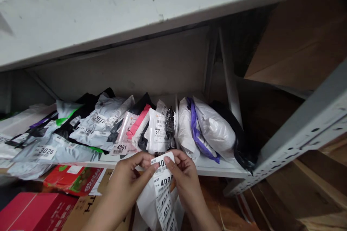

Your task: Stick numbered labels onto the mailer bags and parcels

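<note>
A strip of white number labels (163, 182) hangs down in front of the shelf, printed with barcodes and numbers such as 4012. My left hand (139, 171) pinches its upper left edge between thumb and fingers. On the upper right edge, my right hand (181, 168) is closed the same way, its thumb covering part of the top number. Below the hands hangs white paper (146, 205), partly behind the strip. Just beyond my fingers, a white parcel bag (156, 131) with a printed label stands on the shelf. Left of it leans a clear-and-pink parcel labelled 4001 (124, 135).
Grey parcels numbered 3033 (100, 117) and 3026 (43, 151) lie to the left. White and purple bags (199, 133) stand at the right, beside a perforated metal post (298, 133). A shelf board (151, 11) spans overhead. Red boxes (35, 209) sit below left; cardboard (298, 187) lies lower right.
</note>
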`<state>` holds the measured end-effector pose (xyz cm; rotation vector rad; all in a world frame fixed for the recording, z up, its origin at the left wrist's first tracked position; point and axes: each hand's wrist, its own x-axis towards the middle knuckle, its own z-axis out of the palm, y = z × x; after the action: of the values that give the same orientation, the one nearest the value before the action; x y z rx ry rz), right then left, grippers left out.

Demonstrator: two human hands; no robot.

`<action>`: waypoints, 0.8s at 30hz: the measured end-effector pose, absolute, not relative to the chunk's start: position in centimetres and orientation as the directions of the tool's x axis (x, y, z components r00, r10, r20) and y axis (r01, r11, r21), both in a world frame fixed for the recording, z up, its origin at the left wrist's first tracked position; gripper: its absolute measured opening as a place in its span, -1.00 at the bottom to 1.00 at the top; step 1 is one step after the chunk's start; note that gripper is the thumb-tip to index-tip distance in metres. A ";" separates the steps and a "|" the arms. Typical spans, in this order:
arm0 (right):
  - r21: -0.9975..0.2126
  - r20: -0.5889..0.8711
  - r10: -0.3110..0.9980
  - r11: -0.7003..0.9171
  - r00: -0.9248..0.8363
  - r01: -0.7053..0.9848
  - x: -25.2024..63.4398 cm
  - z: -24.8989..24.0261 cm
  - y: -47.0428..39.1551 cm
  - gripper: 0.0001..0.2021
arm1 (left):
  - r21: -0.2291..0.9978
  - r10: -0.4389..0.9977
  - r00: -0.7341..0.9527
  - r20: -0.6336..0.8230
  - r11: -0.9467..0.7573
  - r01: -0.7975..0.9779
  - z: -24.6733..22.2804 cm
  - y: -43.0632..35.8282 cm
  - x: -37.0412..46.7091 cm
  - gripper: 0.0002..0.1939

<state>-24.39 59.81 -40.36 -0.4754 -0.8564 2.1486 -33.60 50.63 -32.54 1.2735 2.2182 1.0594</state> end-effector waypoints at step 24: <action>-0.848 0.518 0.849 0.495 -0.100 -0.188 -25.4 -43.8 59.1 -0.66 | 0.171 0.895 -0.165 0.415 0.102 0.980 -36.0 52.8 -31.5 -0.48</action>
<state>-25.36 59.13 -43.81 -0.6258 -1.4046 0.9746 -31.54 52.78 -35.96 2.1478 2.4747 0.6939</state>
